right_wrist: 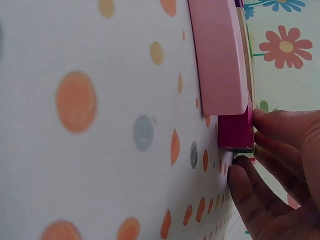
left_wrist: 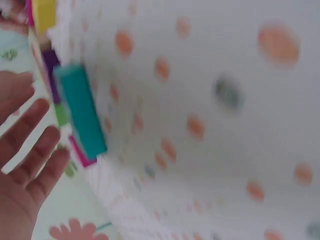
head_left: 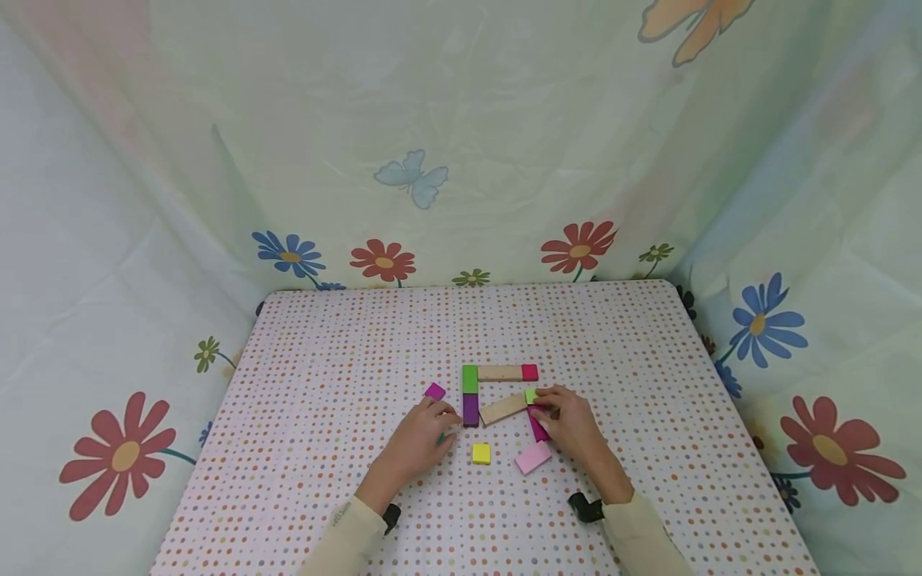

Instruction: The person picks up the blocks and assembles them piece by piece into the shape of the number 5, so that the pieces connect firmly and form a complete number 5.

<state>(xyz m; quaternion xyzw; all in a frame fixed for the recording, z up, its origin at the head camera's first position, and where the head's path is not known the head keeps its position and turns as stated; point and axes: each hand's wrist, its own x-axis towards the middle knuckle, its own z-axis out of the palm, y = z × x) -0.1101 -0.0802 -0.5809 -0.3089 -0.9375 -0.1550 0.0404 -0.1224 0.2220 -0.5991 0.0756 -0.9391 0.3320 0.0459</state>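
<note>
My left hand (head_left: 420, 436) hovers with fingers apart over a teal block (left_wrist: 82, 110), mostly hidden beneath it in the head view. Just past its fingertips lies a small magenta block (head_left: 434, 391). My right hand (head_left: 572, 424) touches a long magenta block (right_wrist: 236, 131) with its thumb. Its index finger reaches a lime block (head_left: 531, 396) at that block's far end. A slanted wooden plank (head_left: 504, 409) runs left from there to a purple block (head_left: 471, 410). A green block (head_left: 470, 379) continues the line behind the purple one.
Behind, another wooden plank (head_left: 500, 373) joins the green block to a red block (head_left: 530, 372). A yellow block (head_left: 481, 454) and a pink block (head_left: 533, 458) lie between the hands. The dotted table (head_left: 346, 344) meets a flowered curtain (head_left: 475, 224) at its back edge.
</note>
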